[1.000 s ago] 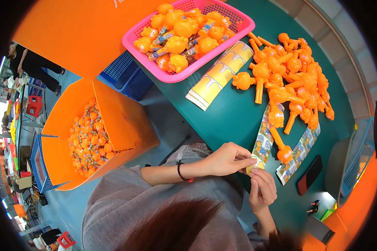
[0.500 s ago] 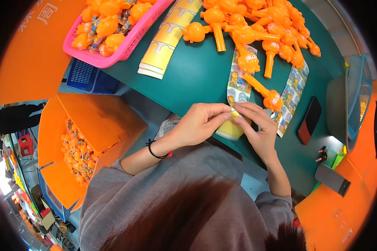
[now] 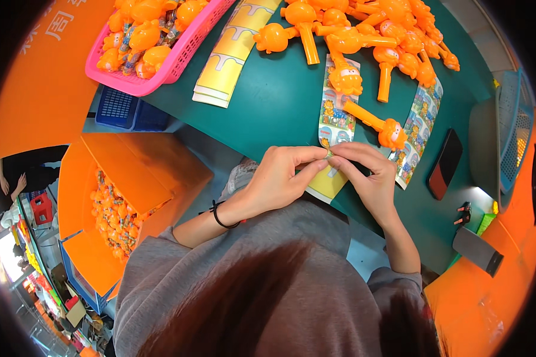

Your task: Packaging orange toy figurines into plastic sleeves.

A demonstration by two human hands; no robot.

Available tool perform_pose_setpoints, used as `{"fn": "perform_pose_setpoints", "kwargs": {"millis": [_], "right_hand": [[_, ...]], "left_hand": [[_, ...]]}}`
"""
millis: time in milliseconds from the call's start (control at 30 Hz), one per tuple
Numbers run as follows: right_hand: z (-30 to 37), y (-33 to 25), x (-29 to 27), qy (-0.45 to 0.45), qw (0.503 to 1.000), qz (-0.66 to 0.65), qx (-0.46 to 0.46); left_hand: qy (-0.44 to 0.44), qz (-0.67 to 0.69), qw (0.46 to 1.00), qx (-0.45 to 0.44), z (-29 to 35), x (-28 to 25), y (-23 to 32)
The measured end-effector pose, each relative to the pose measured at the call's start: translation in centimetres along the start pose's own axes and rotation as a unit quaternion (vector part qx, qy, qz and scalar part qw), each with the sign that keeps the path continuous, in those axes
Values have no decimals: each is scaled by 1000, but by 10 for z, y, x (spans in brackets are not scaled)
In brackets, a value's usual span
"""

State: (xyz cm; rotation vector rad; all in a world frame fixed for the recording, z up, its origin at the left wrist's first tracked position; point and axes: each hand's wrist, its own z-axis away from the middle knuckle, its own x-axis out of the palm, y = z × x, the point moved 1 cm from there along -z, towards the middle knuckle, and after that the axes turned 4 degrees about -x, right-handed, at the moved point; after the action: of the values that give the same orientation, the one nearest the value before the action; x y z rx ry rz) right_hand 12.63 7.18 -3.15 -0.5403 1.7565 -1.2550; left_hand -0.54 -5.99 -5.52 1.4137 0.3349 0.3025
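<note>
My left hand (image 3: 284, 179) and my right hand (image 3: 368, 178) meet at the front edge of the green table. Both pinch, fingertips almost touching, at the near end of a printed paper strip (image 3: 337, 123) with small colourful cartoon pictures. The fingers hide most of the pinched part. Just below the fingertips a yellow printed sheet (image 3: 327, 185) lies at the table edge; how it joins the strip cannot be seen. An orange figure-headed plastic stick (image 3: 391, 134) lies beyond my right hand. Another orange figure stick (image 3: 345, 78) rests on the strip's far part.
More orange figure sticks (image 3: 399, 35) are heaped at the back. A yellow strip stack (image 3: 220, 71) lies left, near a pink basket (image 3: 187, 50) of figures. Right are another printed strip (image 3: 420, 128), a phone (image 3: 445, 163) and a grey bin (image 3: 482, 137). An orange carton (image 3: 146, 163) stands lower left.
My right fingers have drawn together into a tighter pinch beside my left fingertips. More of the yellow sheet shows below them. The view has shifted slightly.
</note>
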Motion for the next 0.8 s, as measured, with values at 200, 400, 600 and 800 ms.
{"fn": "perform_pose_setpoints", "kwargs": {"millis": [200,400,600,800], "right_hand": [[-2,-5,2,30,998,61,-1],[-2,-9,1,-6,998,55,-24],[-1,-5,6,13,975,161,-153],[-6,4,4,0,997,-5,74]], "left_hand": [[5,-38,999,-17,1,-2,12],[21,-14,1000,5,2,1,5],[-42,-26,997,-61,1,-6,15],[16,-114,993,-19,10,-8,30]]}}
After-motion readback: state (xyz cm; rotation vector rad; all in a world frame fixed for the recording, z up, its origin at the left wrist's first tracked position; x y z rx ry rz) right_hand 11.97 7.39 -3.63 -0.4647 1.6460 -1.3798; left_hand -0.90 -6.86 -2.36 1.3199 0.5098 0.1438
